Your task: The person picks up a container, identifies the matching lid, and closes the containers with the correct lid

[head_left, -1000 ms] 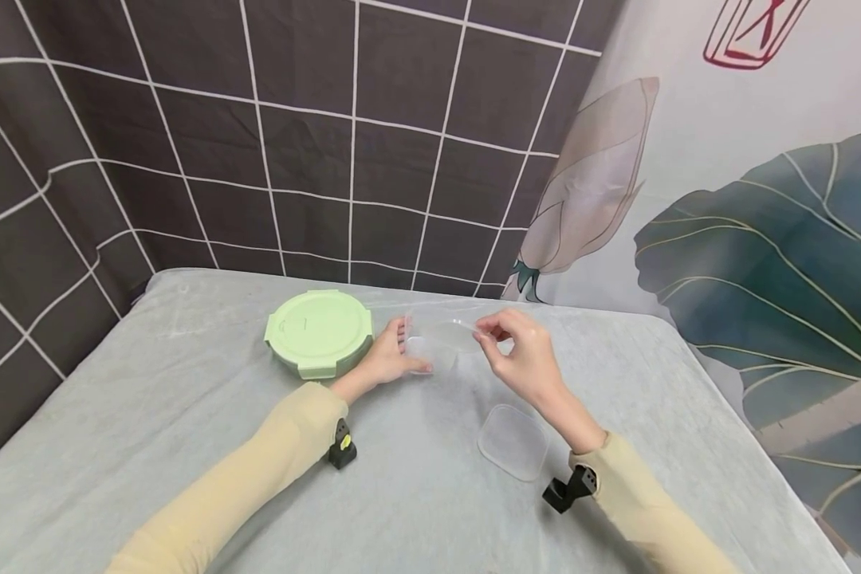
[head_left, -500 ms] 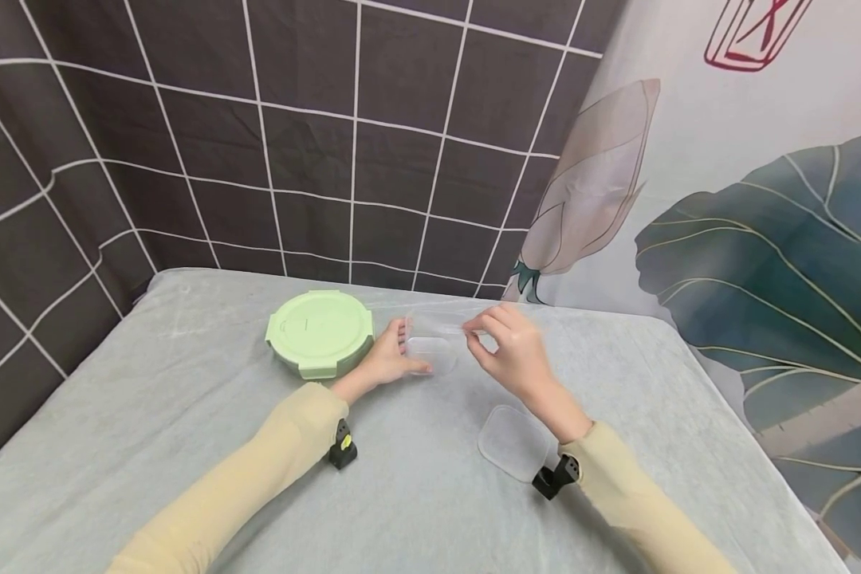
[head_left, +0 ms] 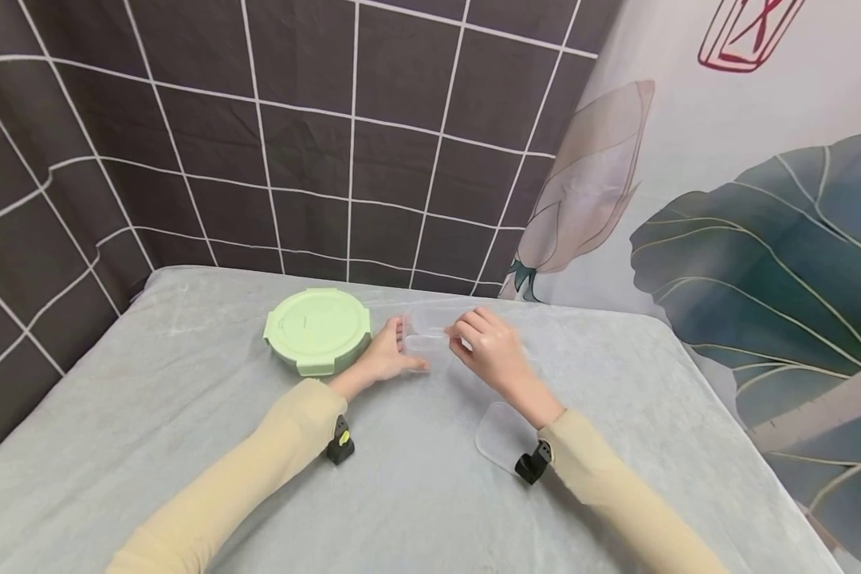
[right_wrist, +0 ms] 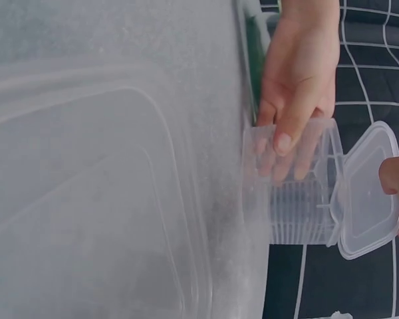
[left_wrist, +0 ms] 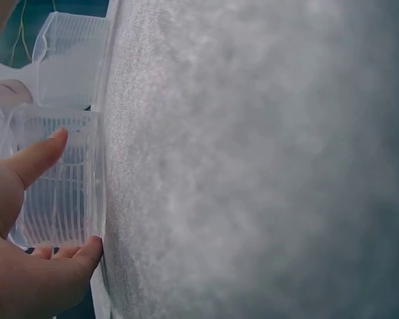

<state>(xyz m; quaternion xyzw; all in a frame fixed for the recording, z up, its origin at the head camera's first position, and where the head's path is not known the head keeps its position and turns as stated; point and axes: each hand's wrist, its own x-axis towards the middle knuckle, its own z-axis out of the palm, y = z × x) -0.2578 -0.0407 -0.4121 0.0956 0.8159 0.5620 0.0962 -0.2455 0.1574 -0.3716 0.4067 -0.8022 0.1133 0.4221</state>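
Observation:
In the head view my left hand [head_left: 386, 355] holds a small clear plastic container from its left side. The container [right_wrist: 302, 209] has ribbed walls; in the right wrist view the thumb lies across it, with fingers behind. My right hand [head_left: 491, 351] pinches the edge of a clear lid [right_wrist: 359, 222], which stands tilted at the container's rim. Nearer the front, a separate clear lid [head_left: 498, 434] lies flat on the table, partly covered by the right wrist's camera. Beyond the held container, the left wrist view shows another clear ribbed container [left_wrist: 73, 63].
A round box with a pale green clip lid [head_left: 319, 327] stands just left of my left hand. Grey cloth covers the table [head_left: 373, 510]. A dark checked curtain [head_left: 308, 151] hangs behind it, and a leaf-printed curtain [head_left: 775, 255] at the right.
My right hand has moved left with the lid, bringing it closer to the left hand. The left hand stays in place around the container.

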